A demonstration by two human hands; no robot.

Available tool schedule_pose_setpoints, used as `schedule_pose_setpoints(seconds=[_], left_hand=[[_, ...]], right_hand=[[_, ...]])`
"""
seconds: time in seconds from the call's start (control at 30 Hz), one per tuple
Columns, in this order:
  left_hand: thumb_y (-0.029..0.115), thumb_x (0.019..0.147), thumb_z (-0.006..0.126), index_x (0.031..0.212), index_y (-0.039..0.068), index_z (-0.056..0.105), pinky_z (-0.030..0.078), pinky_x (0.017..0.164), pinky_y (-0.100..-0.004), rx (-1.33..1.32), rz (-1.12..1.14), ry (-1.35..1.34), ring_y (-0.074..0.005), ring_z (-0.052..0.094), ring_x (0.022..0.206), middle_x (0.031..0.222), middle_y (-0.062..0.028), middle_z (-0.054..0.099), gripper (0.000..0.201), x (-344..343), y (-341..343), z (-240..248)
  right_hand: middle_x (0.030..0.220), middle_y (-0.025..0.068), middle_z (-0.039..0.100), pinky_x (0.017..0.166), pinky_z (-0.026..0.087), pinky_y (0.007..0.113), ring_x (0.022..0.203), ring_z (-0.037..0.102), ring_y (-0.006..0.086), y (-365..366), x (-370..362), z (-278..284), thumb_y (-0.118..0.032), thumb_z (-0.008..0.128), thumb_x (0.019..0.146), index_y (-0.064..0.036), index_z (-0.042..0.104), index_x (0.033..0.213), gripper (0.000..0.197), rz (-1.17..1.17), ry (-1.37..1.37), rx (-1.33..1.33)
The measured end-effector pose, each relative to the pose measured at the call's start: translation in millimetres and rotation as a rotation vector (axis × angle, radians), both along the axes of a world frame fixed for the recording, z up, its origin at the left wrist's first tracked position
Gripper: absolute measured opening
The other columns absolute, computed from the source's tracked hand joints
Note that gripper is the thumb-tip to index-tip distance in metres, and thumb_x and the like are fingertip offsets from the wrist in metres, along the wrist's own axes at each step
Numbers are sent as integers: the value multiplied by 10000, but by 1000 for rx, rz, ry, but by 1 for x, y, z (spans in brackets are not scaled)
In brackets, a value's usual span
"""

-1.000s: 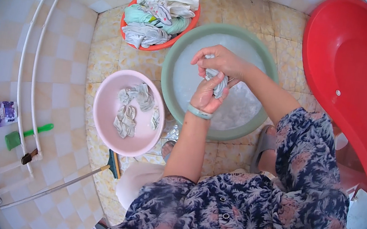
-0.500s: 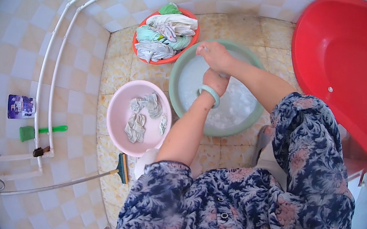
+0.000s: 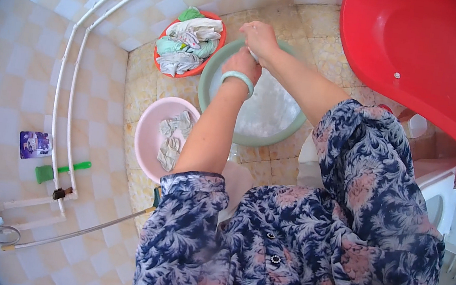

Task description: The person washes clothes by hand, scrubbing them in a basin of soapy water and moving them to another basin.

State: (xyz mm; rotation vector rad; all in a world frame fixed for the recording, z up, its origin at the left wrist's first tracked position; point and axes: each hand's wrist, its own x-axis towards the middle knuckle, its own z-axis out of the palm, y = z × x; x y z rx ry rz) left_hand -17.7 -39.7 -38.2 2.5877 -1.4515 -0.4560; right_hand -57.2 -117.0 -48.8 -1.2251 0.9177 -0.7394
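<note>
Over the far left part of a green basin (image 3: 251,141) of cloudy, sudsy water (image 3: 271,105), my two hands are close together. My left hand (image 3: 243,66), below a pale green bangle (image 3: 239,76), is closed. My right hand (image 3: 260,39) is closed just beyond it, near the far rim. A bit of white cloth (image 3: 253,55) shows between them; the rest is hidden by my fingers. To the left, a pink basin (image 3: 144,134) holds crumpled pale cloths (image 3: 170,152), partly covered by my left forearm.
An orange-red basin (image 3: 198,70) heaped with white and mint clothes (image 3: 186,43) stands at the far left. A large red tub (image 3: 422,47) fills the far right. White pipes (image 3: 66,90), a green brush (image 3: 55,172) and a purple packet (image 3: 35,145) are along the left wall.
Both hands have moved farther away, toward the basin's far rim, staying close together. The view has shifted, and my left forearm now covers part of the pink basin.
</note>
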Motion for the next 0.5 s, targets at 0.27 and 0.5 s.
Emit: schedule_pose_setpoints(seconds=[0.27, 0.5], left_hand=[[158, 721, 683, 950, 54, 489, 367, 396, -215, -348, 199, 1130, -94, 488, 474, 679, -21, 530, 318, -2, 35, 30], [167, 774, 629, 1062, 48, 449, 473, 528, -237, -478, 303, 1303, -126, 579, 681, 886, -53, 571, 359, -1, 61, 37]], right_hand=[[884, 57, 576, 676, 474, 333, 746, 565, 160, -8, -49, 32, -461, 508, 849, -66, 562, 974, 417, 518, -169, 384], [937, 44, 579, 695, 469, 331, 822, 559, 151, -9, -61, 31, -432, 537, 842, -80, 542, 1030, 400, 707, -49, 171]])
